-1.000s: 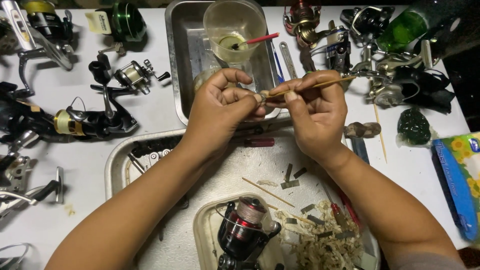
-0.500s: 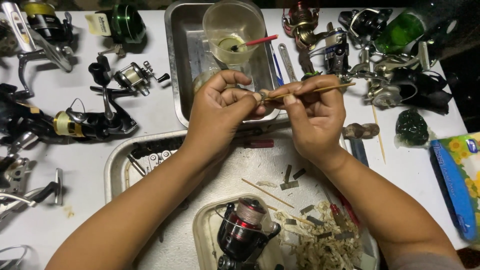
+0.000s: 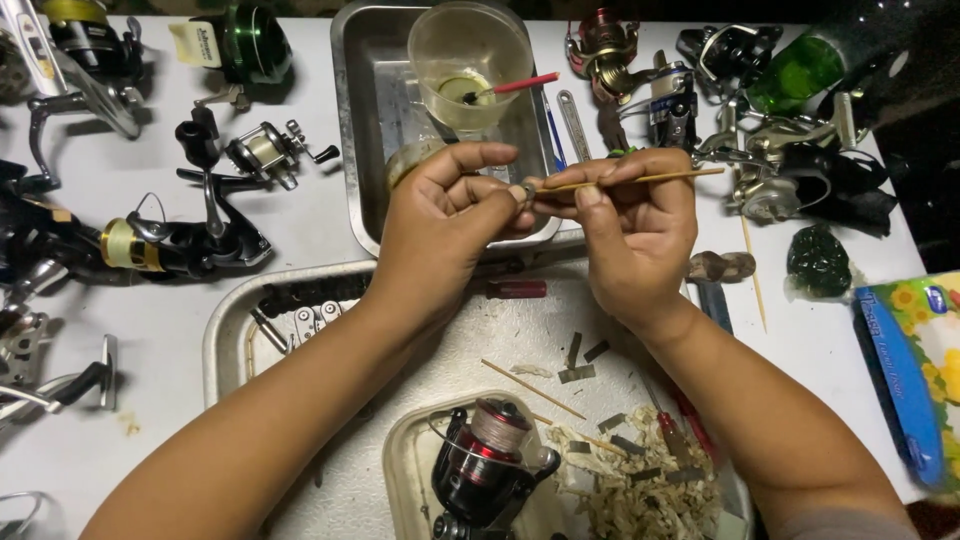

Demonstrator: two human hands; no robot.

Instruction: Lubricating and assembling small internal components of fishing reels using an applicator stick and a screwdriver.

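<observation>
Along the left edge of the white bench [image 3: 160, 330] lie several fishing reels: a black spinning reel with yellowish line [image 3: 165, 243] and, behind it, a small silver baitcasting reel [image 3: 262, 152], with a green reel [image 3: 250, 42] at the far left corner. Toward the middle, a steel tray [image 3: 360, 110] stands at the far edge, holding a clear plastic cup [image 3: 468, 62] with a red-handled brush in pale liquid. Just in front of that tray the left hand [image 3: 440, 225] is raised, its fingers [image 3: 478, 157] curled together and pinched on a small round metal part [image 3: 520, 192] held between thumb and forefinger. The right hand [image 3: 630, 235] meets it from the other side, fingers closed around a thin wooden stick [image 3: 640, 180] whose tip touches the small part; the stick's free end points right, toward the reels at the far right. Below both hands a larger tray lined with white paper [image 3: 235, 335] carries a red-handled screwdriver [image 3: 510, 289], loose wooden sticks and small grey metal strips. At its near edge, a white dish holds a red and black spinning reel [image 3: 490, 465], beside a heap of pale shavings [image 3: 630, 495]. Right of the hands, more reels [image 3: 790, 170] crowd the far right corner, with a green bottle [image 3: 800, 70] behind them and a dark green lump [image 3: 818, 260] nearer. A blue and yellow tissue pack [image 3: 915, 370] lies at the right edge.
</observation>
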